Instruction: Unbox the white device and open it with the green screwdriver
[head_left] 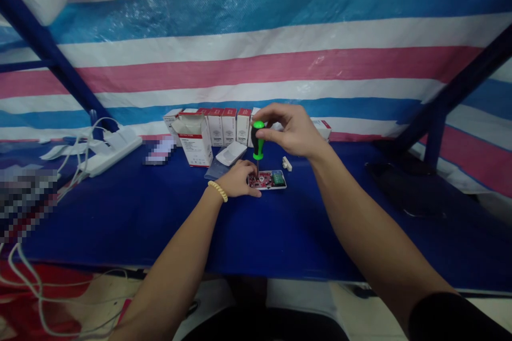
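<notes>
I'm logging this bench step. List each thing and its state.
Green-and-black screwdriver: upright, tip on board, gripped by right hand.
Red circuit board: exposed, flat, steadied by left hand.
White plastic cover: off, lying behind.
Red-and-white carton: flap open.

Circuit board on the table, under the left hand at its left end. Screwdriver upright on the board, gripped from the right by the right hand. Open box behind and left of the left hand; device cover between the box and the screwdriver. Row of boxes behind both hands. Power strip well to the left.
</notes>
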